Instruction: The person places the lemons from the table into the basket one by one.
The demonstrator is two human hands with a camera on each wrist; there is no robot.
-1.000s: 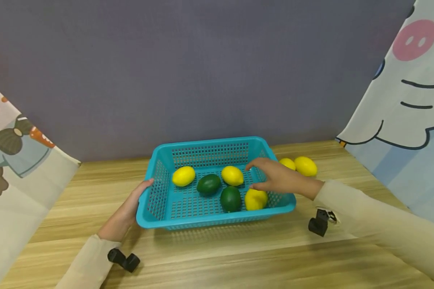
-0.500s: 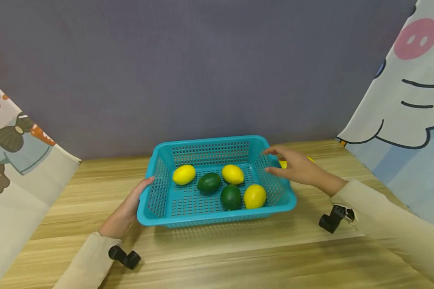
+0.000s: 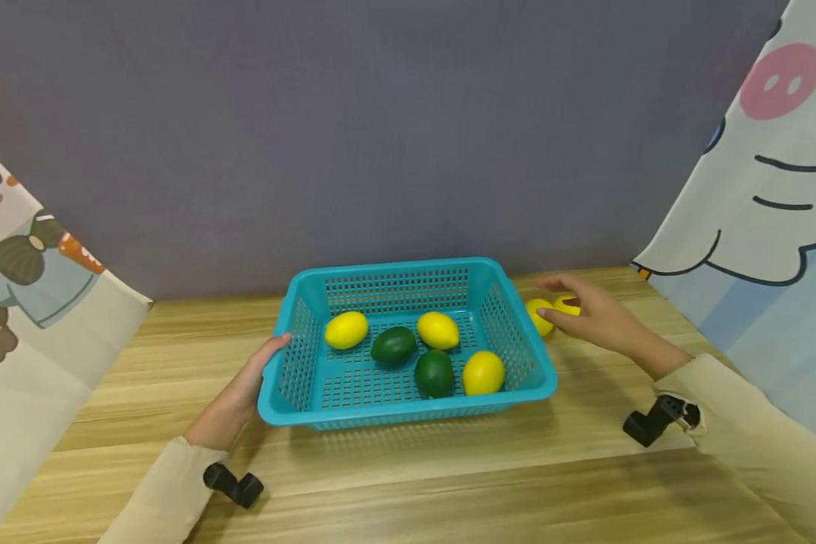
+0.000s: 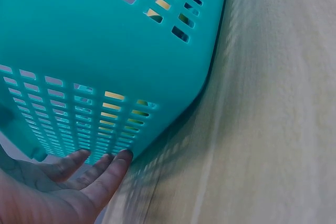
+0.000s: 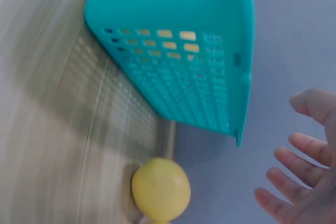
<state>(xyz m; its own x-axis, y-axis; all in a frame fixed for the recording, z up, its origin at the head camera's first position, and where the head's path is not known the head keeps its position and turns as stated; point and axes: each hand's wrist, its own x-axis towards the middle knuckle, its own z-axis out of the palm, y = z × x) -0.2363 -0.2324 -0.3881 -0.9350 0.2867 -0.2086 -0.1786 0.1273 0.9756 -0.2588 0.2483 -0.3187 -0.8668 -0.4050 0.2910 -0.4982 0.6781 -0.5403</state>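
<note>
A blue plastic basket with slotted walls stands on the table. In it lie 3 yellow lemons, one at the left, one at the back and one at the front right, and two dark green avocados, one central and one nearer. My left hand holds the basket's left side, thumb over the rim, fingers against the outer wall. My right hand hovers right of the basket with fingers spread, above two lemons on the table, the nearer lemon and a partly hidden lemon.
The wooden table stretches in front of the basket and to both sides. A grey upright panel rises along its back edge. Printed cloths with cartoon figures hang at the left and right.
From over the basket's right end, my right hand has moved right, past the rim, to above the two loose lemons. My left hand and the basket have stayed nearly still.
</note>
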